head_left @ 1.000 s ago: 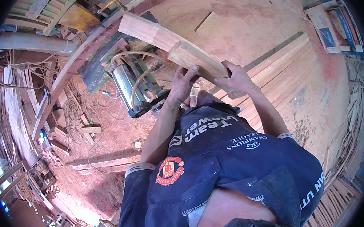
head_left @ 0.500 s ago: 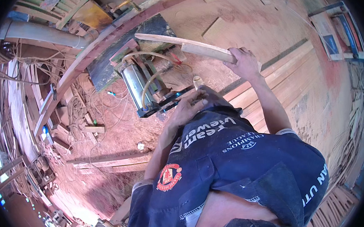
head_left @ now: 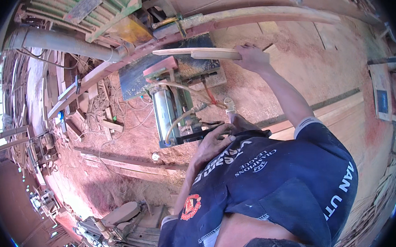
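My right hand (head_left: 254,59) is closed around the near ends of two pale wooden strips (head_left: 211,53). The strips lie side by side, one reaching farther left than the other, and their far ends extend over a dark metal plate (head_left: 130,77). Left of my body stands a silver air cylinder (head_left: 164,114) with a black end bracket and tan hoses (head_left: 179,120). My left hand (head_left: 212,145) is beside that bracket, low over my lap, with bent fingers somewhat apart and nothing visible in them. Whether it touches the bracket I cannot tell.
A long curved wooden beam (head_left: 218,22) runs behind the plate. Offcuts (head_left: 111,125) and loose cords lie on the sawdust-covered floor at left. Long boards (head_left: 326,112) lie to my right. A machine (head_left: 123,234) stands at lower left, and a green slatted frame (head_left: 80,12) at far left.
My view has shifted, bringing the machine at lower left further into sight. The strips, still in my right hand, now lie more level and closer to the curved beam. My left hand stays beside the cylinder.
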